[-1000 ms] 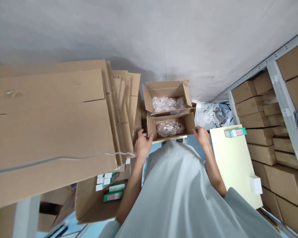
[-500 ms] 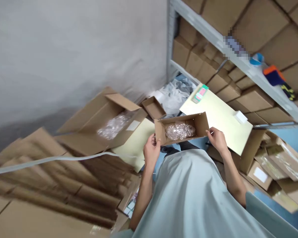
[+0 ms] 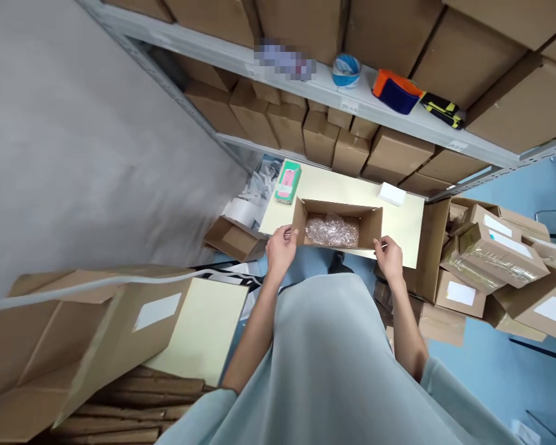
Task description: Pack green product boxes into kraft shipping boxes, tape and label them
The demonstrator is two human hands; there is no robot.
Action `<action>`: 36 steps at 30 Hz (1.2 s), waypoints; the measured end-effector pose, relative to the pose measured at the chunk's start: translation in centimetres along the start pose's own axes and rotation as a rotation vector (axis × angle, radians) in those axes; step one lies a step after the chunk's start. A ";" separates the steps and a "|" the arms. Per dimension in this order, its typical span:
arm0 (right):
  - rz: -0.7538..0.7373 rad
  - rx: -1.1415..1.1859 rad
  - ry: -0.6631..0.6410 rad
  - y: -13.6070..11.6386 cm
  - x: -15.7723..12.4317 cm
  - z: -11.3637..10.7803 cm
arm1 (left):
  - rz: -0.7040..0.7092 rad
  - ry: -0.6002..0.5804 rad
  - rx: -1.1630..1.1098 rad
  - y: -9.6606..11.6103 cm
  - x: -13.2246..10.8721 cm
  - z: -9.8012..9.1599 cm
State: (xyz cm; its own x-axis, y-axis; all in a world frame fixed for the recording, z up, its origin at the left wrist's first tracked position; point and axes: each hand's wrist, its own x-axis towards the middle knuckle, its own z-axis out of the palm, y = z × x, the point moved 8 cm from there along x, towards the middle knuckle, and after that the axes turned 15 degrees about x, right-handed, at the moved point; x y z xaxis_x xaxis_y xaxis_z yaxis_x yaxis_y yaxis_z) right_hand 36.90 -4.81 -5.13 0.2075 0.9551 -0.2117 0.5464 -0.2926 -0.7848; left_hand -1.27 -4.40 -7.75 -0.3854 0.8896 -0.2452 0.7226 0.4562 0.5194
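An open brown cardboard box (image 3: 368, 225) with crumpled bubble wrap (image 3: 331, 231) inside is held between both hands over a pale yellow tabletop (image 3: 405, 225). My left hand (image 3: 282, 248) grips the box's left end, fingers curled over the edge. My right hand (image 3: 389, 258) grips its right near corner. A green and pink small package (image 3: 288, 182) lies at the table's far left corner. A small white box (image 3: 392, 194) lies at the far right.
A metal shelf (image 3: 306, 93) loaded with brown cartons runs behind the table; a tape roll (image 3: 346, 69) and an orange and blue item (image 3: 396, 91) lie on it. Taped parcels (image 3: 500, 259) pile at the right. An empty small box (image 3: 234, 238) and large cartons (image 3: 74, 334) sit left.
I have turned right, carrying the box with bubble wrap away from the other open carton, and it is now over the yellow table by the shelf. Both hands kept their grip.
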 end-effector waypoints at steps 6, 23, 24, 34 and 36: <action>0.043 0.065 0.000 2.6 5.9 -2.2 | 0.035 -0.021 0.056 6.1 5.5 3.8; -0.167 0.032 0.157 -7.8 10.2 -2.2 | -0.073 0.027 -0.218 2.9 13.9 2.7; -0.217 0.030 0.113 -9.8 10.7 -1.0 | -0.076 0.040 -0.220 2.4 14.4 2.3; -0.447 -0.132 -0.280 -23.3 17.6 17.1 | -0.167 0.067 -0.051 -2.1 18.7 3.6; -0.431 -0.184 -0.332 -24.2 18.8 20.2 | -0.203 0.021 -0.044 -2.3 19.9 5.1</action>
State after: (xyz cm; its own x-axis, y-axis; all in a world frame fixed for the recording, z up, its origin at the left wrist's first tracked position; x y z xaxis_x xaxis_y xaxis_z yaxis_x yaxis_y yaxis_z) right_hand 11.19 21.18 -1.93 -0.3147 0.9449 -0.0899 0.6635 0.1513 -0.7328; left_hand -7.70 12.35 -17.95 -0.5328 0.7787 -0.3314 0.6035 0.6241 0.4962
